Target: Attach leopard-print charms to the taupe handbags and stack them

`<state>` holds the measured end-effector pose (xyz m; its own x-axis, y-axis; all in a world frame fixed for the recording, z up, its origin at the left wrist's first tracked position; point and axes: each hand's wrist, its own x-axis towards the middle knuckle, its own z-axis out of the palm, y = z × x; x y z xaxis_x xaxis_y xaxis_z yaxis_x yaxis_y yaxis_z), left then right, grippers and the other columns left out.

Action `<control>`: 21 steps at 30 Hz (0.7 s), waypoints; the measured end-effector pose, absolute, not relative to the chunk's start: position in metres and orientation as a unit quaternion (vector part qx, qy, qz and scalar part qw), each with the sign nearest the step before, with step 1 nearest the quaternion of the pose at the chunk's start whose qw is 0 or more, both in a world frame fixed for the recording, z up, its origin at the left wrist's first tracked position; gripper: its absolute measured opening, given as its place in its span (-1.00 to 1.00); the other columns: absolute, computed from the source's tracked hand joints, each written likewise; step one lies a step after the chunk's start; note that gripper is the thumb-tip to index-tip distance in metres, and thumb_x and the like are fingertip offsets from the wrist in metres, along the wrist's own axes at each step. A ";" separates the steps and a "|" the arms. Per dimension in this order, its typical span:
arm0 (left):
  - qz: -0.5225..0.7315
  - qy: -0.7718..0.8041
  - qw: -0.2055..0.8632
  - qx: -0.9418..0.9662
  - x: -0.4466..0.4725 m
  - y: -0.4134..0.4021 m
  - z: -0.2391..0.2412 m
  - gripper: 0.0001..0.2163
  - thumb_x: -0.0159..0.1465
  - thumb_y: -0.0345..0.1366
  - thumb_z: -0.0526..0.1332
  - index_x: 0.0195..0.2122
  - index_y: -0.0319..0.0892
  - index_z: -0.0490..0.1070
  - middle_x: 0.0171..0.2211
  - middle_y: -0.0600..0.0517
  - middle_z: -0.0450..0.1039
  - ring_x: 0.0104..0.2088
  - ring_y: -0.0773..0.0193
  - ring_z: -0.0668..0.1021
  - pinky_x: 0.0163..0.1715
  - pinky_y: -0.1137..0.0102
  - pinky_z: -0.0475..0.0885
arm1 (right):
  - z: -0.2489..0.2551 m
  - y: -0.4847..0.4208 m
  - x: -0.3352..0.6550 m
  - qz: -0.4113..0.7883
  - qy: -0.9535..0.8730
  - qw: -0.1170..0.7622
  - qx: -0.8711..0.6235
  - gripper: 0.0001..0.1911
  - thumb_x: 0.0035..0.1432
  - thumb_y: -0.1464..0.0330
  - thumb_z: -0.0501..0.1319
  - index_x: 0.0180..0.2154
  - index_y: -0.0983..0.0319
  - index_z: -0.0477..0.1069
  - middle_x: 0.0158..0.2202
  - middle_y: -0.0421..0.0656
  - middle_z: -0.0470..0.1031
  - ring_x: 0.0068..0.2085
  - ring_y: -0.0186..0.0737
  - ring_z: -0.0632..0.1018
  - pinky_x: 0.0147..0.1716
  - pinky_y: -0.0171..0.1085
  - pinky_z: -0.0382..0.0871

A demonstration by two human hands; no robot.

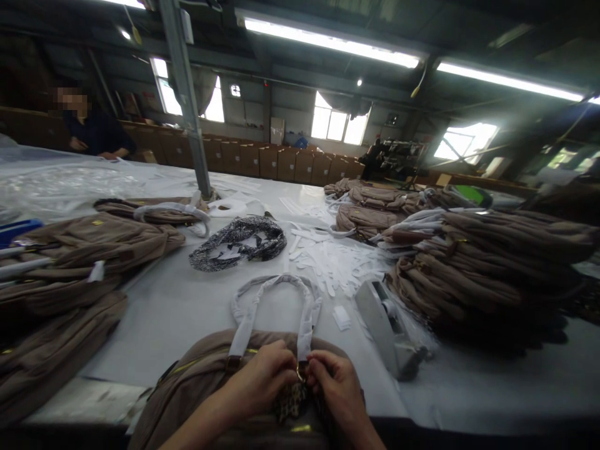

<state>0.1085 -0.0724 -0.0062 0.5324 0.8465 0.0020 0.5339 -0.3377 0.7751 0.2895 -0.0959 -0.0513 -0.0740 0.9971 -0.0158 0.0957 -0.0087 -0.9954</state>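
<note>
A brown fabric bag (pixel 206 381) lies before me at the table's near edge, its handles (pixel 305 312) wrapped in white and standing up. At the base of the right side of the front handle is a gold-coloured metal ring (pixel 300 373). My left hand (pixel 267 378) is closed, its thumb and fingertips pinching at the ring from the left. From the other side, my right hand (pixel 340 382) pinches at the ring just below the white wrap. Beneath the hands hangs a checkered dark-and-tan piece of cloth (pixel 290 403). The fingers partly hide the ring.
Brown bags (pixel 469 281) are stacked high on the right; more bags (pixel 94 250) lie left. A grey tape dispenser (pixel 387 328) stands right of my bag. Beyond are black-and-white patterned cloth (pixel 239 240), white strips (pixel 328 259) and a metal post (pixel 187 106). A person (pixel 96 131) works far left.
</note>
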 end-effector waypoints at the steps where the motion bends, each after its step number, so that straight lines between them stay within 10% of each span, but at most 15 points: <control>1: 0.184 0.438 0.362 0.802 0.103 -0.073 -0.006 -0.86 0.15 -0.37 0.12 -0.50 -0.15 0.44 -0.42 0.07 0.39 -0.40 0.28 0.42 -0.40 0.45 0.20 | -0.054 -0.095 0.290 0.502 -0.530 0.462 -0.504 -0.67 0.13 0.15 0.19 -0.24 0.26 0.52 -0.49 -0.14 0.52 -0.51 -0.27 0.50 -0.55 -0.37 0.35; 8: 0.136 0.504 0.348 0.779 0.069 -0.073 0.005 -0.81 0.14 -0.31 0.14 -0.58 -0.16 0.43 -0.66 0.16 0.26 -0.57 0.36 0.31 -0.56 0.48 0.06 | -0.056 -0.093 0.288 0.523 -0.503 0.489 -0.485 -0.64 0.15 0.20 0.17 -0.08 0.27 0.37 -0.46 -0.16 0.51 -0.50 -0.30 0.50 -0.56 -0.39 0.31; 14: 0.198 0.557 0.363 0.720 0.065 -0.069 0.001 -0.83 0.11 -0.26 0.18 -0.54 -0.20 0.46 -0.65 0.15 0.35 -0.57 0.36 0.34 -0.57 0.51 0.11 | -0.055 -0.091 0.284 0.534 -0.482 0.494 -0.489 -0.78 0.13 0.22 0.20 -0.35 0.26 0.36 -0.52 -0.21 0.47 -0.55 -0.36 0.44 -0.59 -0.43 0.21; 21: 0.309 0.435 0.619 0.577 0.072 -0.059 -0.020 -0.79 0.17 -0.17 0.20 -0.37 -0.24 0.41 -0.52 0.09 0.45 -0.55 0.38 0.41 -0.53 0.50 0.28 | -0.044 -0.097 0.282 0.497 -0.520 0.468 -0.513 -0.77 0.12 0.21 0.21 -0.38 0.26 0.44 -0.54 -0.23 0.42 -0.53 -0.36 0.40 -0.54 -0.42 0.25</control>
